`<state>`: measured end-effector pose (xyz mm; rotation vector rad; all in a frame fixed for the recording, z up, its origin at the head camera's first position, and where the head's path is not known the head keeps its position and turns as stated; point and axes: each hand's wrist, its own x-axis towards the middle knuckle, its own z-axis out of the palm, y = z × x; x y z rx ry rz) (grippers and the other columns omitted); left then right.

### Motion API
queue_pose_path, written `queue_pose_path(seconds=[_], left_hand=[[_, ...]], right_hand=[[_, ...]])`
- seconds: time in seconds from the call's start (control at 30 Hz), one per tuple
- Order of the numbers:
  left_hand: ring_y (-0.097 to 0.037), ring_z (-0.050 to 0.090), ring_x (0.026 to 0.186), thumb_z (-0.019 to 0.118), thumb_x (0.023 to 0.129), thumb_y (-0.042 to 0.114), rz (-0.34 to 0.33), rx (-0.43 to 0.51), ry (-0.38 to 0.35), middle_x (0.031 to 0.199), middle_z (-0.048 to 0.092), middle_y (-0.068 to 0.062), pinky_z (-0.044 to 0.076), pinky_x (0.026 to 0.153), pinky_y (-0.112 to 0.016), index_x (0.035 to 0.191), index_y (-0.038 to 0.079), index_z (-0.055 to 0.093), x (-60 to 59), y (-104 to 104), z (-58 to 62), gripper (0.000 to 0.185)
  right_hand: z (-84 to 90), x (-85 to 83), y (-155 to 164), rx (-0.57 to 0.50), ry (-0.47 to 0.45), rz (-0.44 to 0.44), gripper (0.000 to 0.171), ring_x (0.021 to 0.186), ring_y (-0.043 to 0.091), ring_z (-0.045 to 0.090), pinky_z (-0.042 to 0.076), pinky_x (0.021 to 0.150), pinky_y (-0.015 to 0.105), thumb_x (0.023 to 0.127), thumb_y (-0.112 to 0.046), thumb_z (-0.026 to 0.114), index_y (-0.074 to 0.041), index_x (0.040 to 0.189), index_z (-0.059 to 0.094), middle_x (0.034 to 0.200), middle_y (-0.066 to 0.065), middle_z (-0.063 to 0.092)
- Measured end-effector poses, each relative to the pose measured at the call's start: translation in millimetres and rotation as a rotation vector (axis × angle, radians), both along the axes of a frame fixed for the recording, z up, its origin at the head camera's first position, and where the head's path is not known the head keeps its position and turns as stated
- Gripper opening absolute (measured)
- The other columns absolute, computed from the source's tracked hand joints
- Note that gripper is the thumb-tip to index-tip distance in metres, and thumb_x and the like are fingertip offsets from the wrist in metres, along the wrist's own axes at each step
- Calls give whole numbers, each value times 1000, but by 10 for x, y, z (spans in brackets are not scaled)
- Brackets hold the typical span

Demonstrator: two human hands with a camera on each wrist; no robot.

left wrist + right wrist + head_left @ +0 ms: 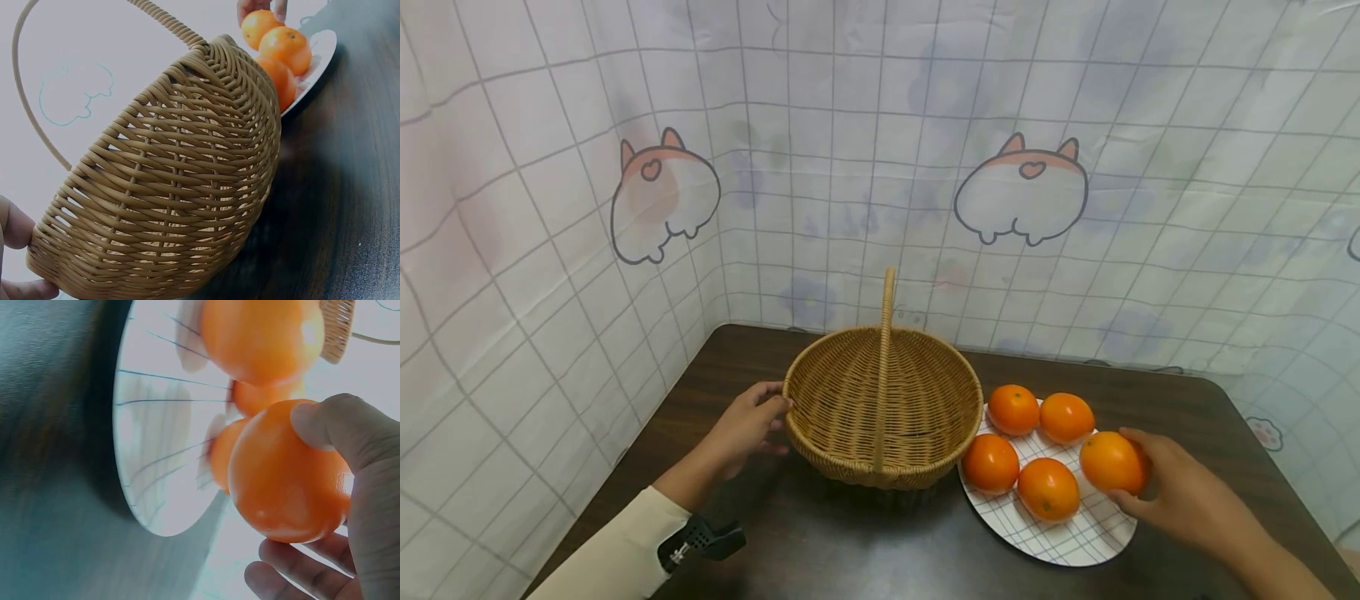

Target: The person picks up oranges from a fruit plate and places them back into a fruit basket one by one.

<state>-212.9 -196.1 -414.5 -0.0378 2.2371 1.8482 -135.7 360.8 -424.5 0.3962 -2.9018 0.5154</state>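
A wicker basket [842,367] with a tall arched handle stands on the table, and I see nothing inside it. My left hand [751,425] grips its left rim, thumb on one side and fingers on the other; the left wrist view shows the basket's woven side [162,181] close up. On the right, my right hand [1187,492] holds an orange [1112,462] between thumb and fingers. In the right wrist view this orange [287,475] looks raised off the plate [156,444]. Several other oranges [1048,490] sit on the white plate with dark grid lines [1101,537].
The dark wooden table [850,550] ends at a back edge against a grid-patterned cloth [850,167] with cartoon animal drawings. Cloth also hangs along the left side. The plate's left rim lies close to the basket. A black wrist mount [700,540] sits on my left sleeve.
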Motion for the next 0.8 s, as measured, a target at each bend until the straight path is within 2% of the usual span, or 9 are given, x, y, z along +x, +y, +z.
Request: queue_pose_path(seconds=[0.23, 0.6, 0.8], left_hand=[[-40, 59, 117, 51, 106, 25, 4, 0, -3, 145, 42, -26, 63, 77, -48, 153, 0, 35, 4, 1, 2, 56], [-36, 62, 112, 51, 105, 24, 23, -4, -6, 141, 46, -26, 62, 78, -50, 151, 0, 38, 20, 0, -3, 54], [-38, 61, 114, 51, 105, 24, 14, 0, -2, 142, 46, -26, 62, 78, -51, 151, -1, 37, 19, 5, 9, 54]], right_hand=[[93, -45, -58, -14, -14, 1, 90, 105, 45, 63, 55, 84, 65, 75, -39, 92, 8, 140, 50, 129, 33, 56], [194, -169, -200, -41, -9, 24, 88, 106, 42, 63, 56, 85, 63, 78, -39, 90, 5, 143, 49, 133, 30, 56], [228, -222, -273, -49, -11, 29, 89, 101, 39, 64, 59, 81, 58, 80, -41, 89, 5, 144, 47, 131, 30, 56]])
